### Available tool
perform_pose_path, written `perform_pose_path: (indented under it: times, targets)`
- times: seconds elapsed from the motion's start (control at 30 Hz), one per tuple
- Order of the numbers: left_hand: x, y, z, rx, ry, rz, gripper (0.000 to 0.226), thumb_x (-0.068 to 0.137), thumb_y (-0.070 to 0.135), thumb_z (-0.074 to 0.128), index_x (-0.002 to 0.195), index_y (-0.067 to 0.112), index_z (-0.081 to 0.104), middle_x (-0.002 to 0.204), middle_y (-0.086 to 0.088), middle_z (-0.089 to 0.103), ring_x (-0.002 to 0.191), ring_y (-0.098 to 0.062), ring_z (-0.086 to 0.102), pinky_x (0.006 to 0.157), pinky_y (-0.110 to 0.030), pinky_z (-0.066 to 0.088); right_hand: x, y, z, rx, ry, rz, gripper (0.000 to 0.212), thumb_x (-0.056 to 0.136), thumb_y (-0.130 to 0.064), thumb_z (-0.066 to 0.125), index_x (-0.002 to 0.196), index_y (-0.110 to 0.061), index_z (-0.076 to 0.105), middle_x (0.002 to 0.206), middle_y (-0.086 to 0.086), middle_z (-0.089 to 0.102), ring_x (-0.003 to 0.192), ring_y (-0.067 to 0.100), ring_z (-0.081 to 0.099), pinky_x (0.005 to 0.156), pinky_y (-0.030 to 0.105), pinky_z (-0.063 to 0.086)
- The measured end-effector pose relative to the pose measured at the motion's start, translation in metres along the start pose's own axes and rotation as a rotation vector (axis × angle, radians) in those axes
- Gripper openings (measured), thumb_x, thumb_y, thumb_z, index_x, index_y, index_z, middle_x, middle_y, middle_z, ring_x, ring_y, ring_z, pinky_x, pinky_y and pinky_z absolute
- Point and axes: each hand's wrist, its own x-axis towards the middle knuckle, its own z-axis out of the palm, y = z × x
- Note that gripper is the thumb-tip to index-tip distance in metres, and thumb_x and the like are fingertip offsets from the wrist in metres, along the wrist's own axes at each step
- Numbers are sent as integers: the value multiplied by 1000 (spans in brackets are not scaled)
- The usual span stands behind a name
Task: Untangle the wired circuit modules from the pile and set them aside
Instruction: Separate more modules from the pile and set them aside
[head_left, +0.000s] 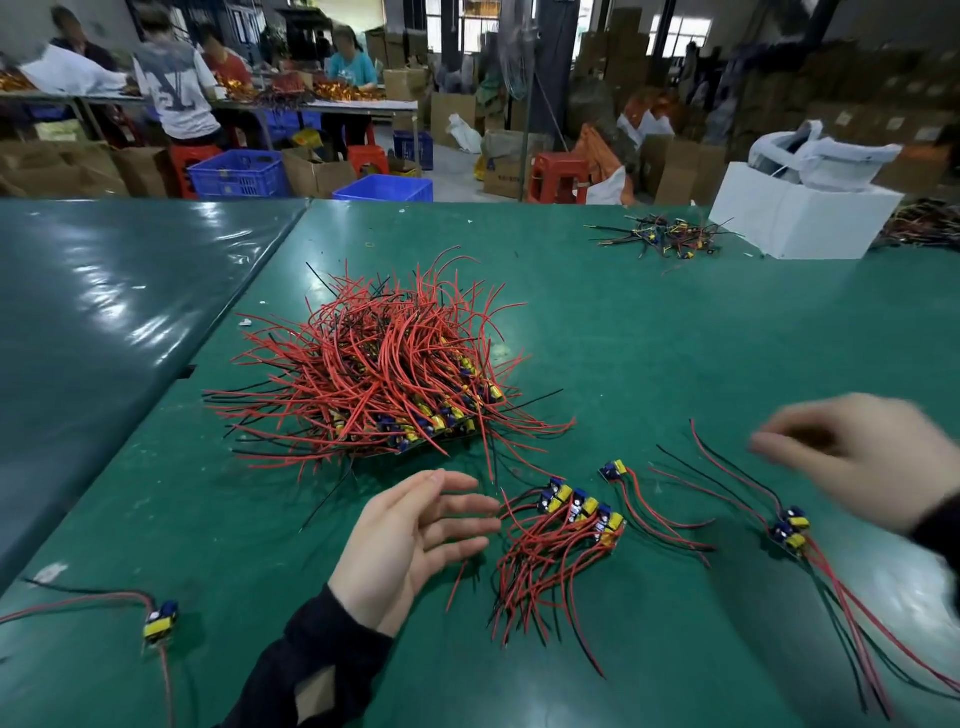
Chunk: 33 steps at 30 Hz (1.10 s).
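A green-covered counter (649, 338) in a busy workshop carries the tangled pile (379, 364) of red-wired modules at its middle. Freed modules lie apart from it, likely to keep their wires from re-tangling: a row (582, 512) just beside the left hand (410, 540), a pair (792, 527) under the right hand (872, 457). Both hands hover, fingers relaxed, holding nothing. A white box (800, 218) at the far edge holds bagged items I cannot identify.

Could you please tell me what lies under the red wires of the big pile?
Under the big pile, yellow-and-blue circuit modules show along its near edge, resting on the green table. Anything deeper inside is covered by wires.
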Motion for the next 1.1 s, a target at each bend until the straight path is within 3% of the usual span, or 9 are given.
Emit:
perform_pose_path:
  times: [0.17,0.3,0.37,0.47,0.53,0.6,0.7,0.9,1.1]
  targets:
    - [-1,0,-1,15,64,53,28,98,15,41,87,-1,60,72,-16,68,63,-27,65,60,-32,55,31,-86,69,103,-350,243,46,86,-48,60,58,-12,63,64,10,64,73,28,61,63,29,42]
    - [-1,0,-2,21,79,69,28,98,14,41,84,-1,60,69,-15,65,59,-25,63,56,-30,54,40,-92,80,359,-383,292,44,83,-38,69,52,-10,58,52,8,54,52,22,50,55,25,37]
    - [-1,0,-1,17,76,82,27,97,13,43,82,0,60,69,-15,65,58,-25,62,54,-30,54,37,-92,76,596,-313,309,33,83,-26,71,56,-9,64,53,8,61,48,17,52,55,24,41]
    - [-2,1,1,10,73,149,25,94,10,48,75,3,63,68,-16,63,57,-24,61,53,-28,53,29,-98,48,881,110,236,23,83,-16,71,61,-15,67,56,8,66,49,14,54,61,27,48]
    - [-4,0,3,57,77,255,17,86,11,58,72,7,65,70,-16,64,62,-22,63,56,-27,54,18,-113,19,1028,295,98,16,80,-20,70,65,-20,69,55,2,66,46,5,53,54,15,47]
    - [-6,0,4,139,42,390,13,75,18,75,78,9,67,79,-15,69,74,-24,67,65,-29,57,2,-138,0,1108,272,-38,16,77,-29,71,65,-18,70,55,1,67,43,1,52,49,10,43]
    - [-8,-1,6,198,-34,494,40,63,29,78,95,9,65,91,-8,72,86,-20,68,77,-28,55,-16,-176,11,1176,0,-153,16,80,-22,73,68,-12,69,57,5,67,47,4,54,49,16,44]
    - [-6,-1,1,281,8,423,33,57,26,84,75,6,67,69,-5,69,63,-12,62,61,-20,51,-14,-185,48,1160,-333,-192,11,89,-11,63,78,-10,65,57,-3,60,51,6,50,54,21,40]
    - [-2,2,-3,211,-74,207,20,61,19,73,73,4,67,62,-10,65,48,-17,59,50,-24,51,-14,-172,65,550,118,-442,17,86,-35,56,82,-25,69,69,-11,63,64,9,58,69,34,48]
